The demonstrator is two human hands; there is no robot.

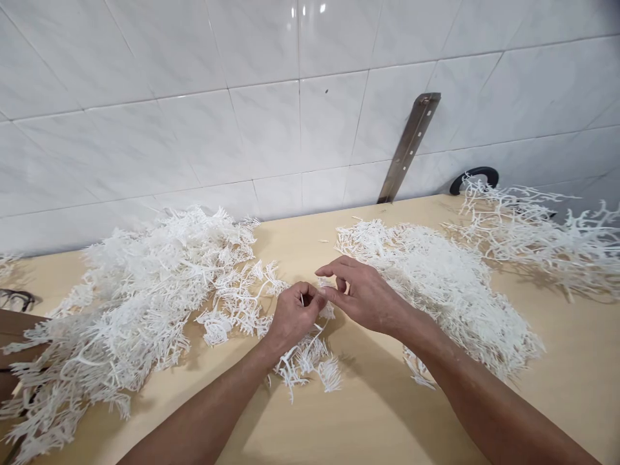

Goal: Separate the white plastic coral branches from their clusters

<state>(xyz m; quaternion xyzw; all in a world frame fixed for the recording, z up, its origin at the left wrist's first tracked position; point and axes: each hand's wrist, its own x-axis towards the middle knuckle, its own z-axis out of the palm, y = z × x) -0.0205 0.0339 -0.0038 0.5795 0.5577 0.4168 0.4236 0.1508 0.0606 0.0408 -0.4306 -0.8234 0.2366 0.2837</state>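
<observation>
My left hand (296,313) is closed in a pinch on a white branched plastic sprig (310,355), whose thin, forked tips hang below the fingers. Close against it is my right hand (361,292), its thumb at the left fingertips. The right index finger is stretched out, with a gap between it and the thumb, and white tips show just behind. Left of my hands, loose sprigs (242,297) lie at the edge of a large heap of white branched pieces (145,297). A flatter, dense pile of fine white sprigs (436,278) lies beside my right forearm.
Bigger, open-branched white pieces (547,232) rest at the table's right end, near a black ring-shaped object (477,177). A metal strip with slots (409,148) leans on the tiled wall (266,129). Glasses (17,299) and a brown box (19,336) are at far left on the wooden table (349,413).
</observation>
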